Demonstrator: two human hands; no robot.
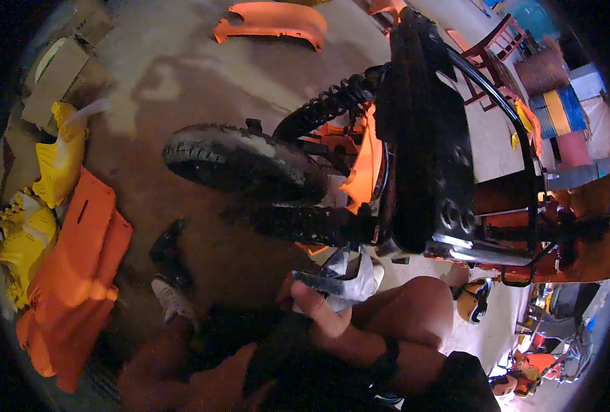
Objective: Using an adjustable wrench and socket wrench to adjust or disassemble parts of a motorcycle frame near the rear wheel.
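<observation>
Head view has the right hand (324, 316) closed, thumb uppermost, on a dark flat piece (332, 283) nearer the body than the wheel (243, 161) and to its right, best kept level and steady, while the left hand's grip I cannot tell in shadow.

Curved orange panel (277, 19) on the floor (130, 147)

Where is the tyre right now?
In the head view, the tyre is left of centre, between the upper spring and the lower spring, with the right hand lower and to its right.
</observation>
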